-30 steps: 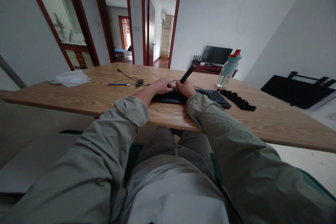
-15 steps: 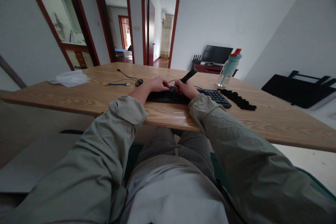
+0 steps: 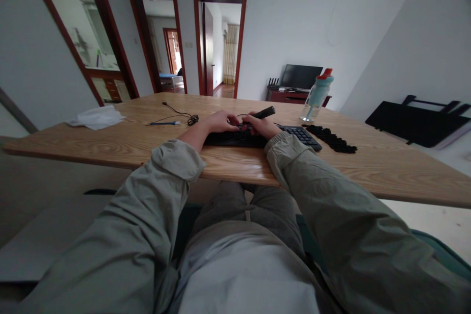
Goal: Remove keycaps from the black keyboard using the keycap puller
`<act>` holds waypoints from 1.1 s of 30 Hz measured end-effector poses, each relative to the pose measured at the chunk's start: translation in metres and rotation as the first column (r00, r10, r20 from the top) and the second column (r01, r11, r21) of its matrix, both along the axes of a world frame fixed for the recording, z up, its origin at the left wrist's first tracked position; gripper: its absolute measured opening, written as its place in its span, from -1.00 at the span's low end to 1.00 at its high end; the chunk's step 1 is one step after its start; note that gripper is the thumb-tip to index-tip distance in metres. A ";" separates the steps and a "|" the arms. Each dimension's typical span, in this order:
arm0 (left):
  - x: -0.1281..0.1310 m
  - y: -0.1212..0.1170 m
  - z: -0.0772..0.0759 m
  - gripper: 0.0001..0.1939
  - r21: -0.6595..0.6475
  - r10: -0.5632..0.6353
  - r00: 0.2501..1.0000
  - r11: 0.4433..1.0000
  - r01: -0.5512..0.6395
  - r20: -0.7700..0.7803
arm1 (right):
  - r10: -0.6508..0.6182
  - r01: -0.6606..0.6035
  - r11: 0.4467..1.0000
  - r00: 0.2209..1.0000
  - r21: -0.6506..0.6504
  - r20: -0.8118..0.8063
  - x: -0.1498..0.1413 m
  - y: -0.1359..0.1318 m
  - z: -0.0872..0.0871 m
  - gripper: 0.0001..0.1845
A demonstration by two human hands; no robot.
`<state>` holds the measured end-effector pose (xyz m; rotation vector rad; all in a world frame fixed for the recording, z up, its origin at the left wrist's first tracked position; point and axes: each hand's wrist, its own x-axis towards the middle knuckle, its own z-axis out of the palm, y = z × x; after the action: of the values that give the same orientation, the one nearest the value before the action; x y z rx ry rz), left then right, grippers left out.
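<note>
The flat black computer keyboard lies on the long light-wood table, near its front edge and directly ahead of the seated person. The left hand rests on the keyboard's left half, fingers curled downward onto the keys and holding nothing. The right hand is clenched around a slim black cylindrical tool; the handle projects to the right and away from the person, lying close to level above the keys. The tip is hidden between the two hands.

Surroundings:
- A heap of loose black keycaps lies just beside the keyboard's right end.
- A pale green translucent bottle with a red cap stands upright behind the keypad.
- A thin black cable with a coiled section and a blue pen lie left of the keyboard.
- A crumpled white cloth sits at the table's far left.

No lettering on the keys, the bottle or the tool is legible from this view.
</note>
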<state>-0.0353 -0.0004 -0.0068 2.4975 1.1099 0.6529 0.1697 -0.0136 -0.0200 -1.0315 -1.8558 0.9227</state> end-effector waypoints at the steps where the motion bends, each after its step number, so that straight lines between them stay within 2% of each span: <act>1: 0.000 0.001 0.000 -0.63 0.008 0.005 1.000 1.000 -0.005 0.006 | -0.003 0.003 1.000 1.000 -0.016 -0.007 0.001 0.000 0.000 -0.78; 4: -0.001 0.001 -0.001 -0.63 0.031 0.031 0.999 0.999 -0.032 0.018 | -0.018 0.017 0.999 0.999 -0.029 -0.042 0.004 -0.001 0.003 -0.75; 11: 0.001 -0.002 0.001 -0.61 0.035 0.044 0.999 0.998 -0.045 0.024 | -0.026 0.029 0.999 0.995 0.020 -0.099 0.008 -0.009 0.008 -0.82; 15: 0.000 0.000 0.000 -0.63 0.028 0.032 0.998 0.999 -0.034 0.054 | -0.041 0.043 0.998 0.998 0.053 -0.040 0.013 -0.007 0.006 -0.84; 21: -0.001 0.004 -0.002 -0.65 0.032 0.020 0.998 0.999 -0.022 0.058 | -0.131 0.121 0.986 0.988 0.114 0.084 0.021 0.000 -0.002 -0.81; 27: -0.001 0.003 -0.002 -0.48 0.019 0.069 0.995 0.997 -0.071 0.066 | -0.182 0.165 0.976 0.976 0.140 0.118 0.019 -0.005 0.001 -0.74; 33: -0.002 0.000 0.000 -0.53 0.018 0.047 0.999 0.999 -0.047 0.003 | -0.191 0.179 0.969 0.980 0.172 0.057 0.018 -0.008 0.003 -0.71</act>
<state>-0.0371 -0.0004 -0.0065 2.4918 1.1700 0.6819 0.1879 -0.0218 -0.0168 -1.1254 -1.8257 0.6173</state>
